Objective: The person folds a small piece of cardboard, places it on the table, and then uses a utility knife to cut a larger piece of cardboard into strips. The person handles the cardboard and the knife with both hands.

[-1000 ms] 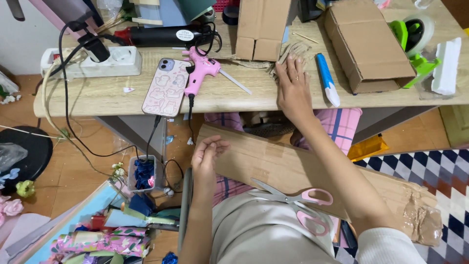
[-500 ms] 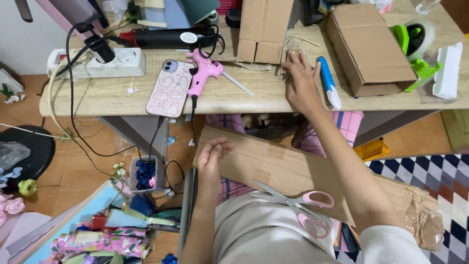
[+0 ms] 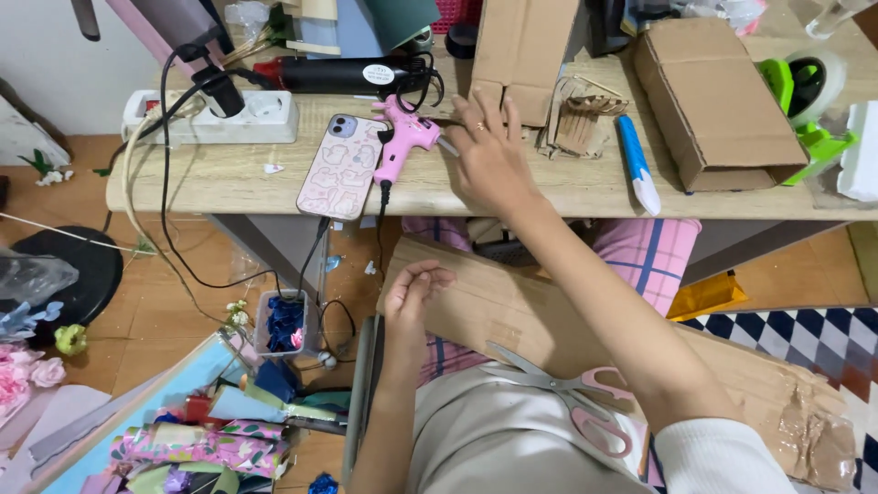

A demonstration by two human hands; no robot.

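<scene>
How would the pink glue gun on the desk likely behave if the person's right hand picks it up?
The glue gun looks rigid and probably light for its size, so the right hand beside it could lift it easily. Its cord hangs over the desk edge and would likely drag. Lying on its side, it seems unlikely to roll.

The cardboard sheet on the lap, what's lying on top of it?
Pink-handled scissors lie on the cardboard sheet, and the left hand rests on its edge. The right forearm covers part of it.
</scene>
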